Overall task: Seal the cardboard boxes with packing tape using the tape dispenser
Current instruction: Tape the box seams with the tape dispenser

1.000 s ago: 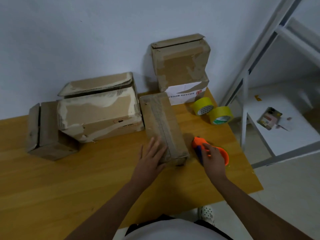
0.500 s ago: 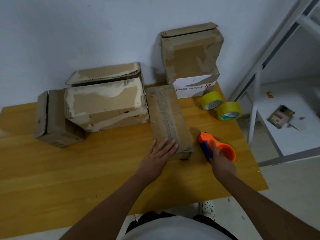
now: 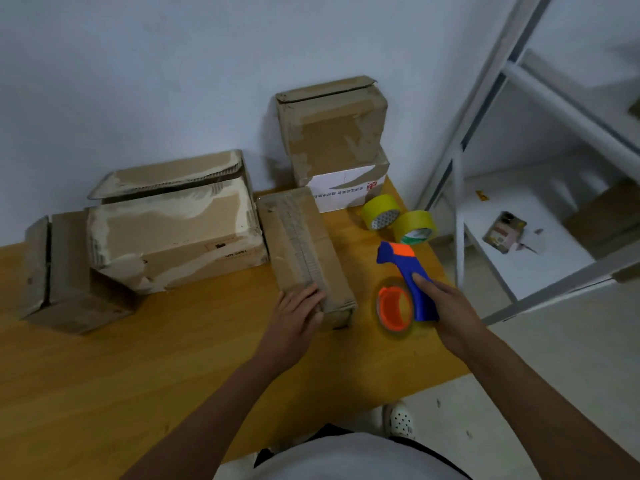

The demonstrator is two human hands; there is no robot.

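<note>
— So, where are the hands?
— Right hand (image 3: 446, 306) is wrapped round the blue handle of the tape dispenser (image 3: 403, 289), holding it up off the table (image 3: 104, 375). Its nose points to twelve o'clock and the orange reel with clear tape hangs at its nine o'clock side.
— And the left?
— Left hand (image 3: 298, 315) lies flat, fingers straight, pressing on the near end of the long box (image 3: 304, 251), gripping nothing. That box runs from six to twelve o'clock down the middle of the table.
— Other boxes?
— A big worn box (image 3: 173, 233) touches its nine o'clock side, with a small box (image 3: 65, 275) further out at nine. Two stacked boxes (image 3: 334, 140) stand against the wall at twelve.
— Spare tape?
— Two yellow rolls (image 3: 398, 221) sit side by side at twelve o'clock from the dispenser, near the table's edge.
</note>
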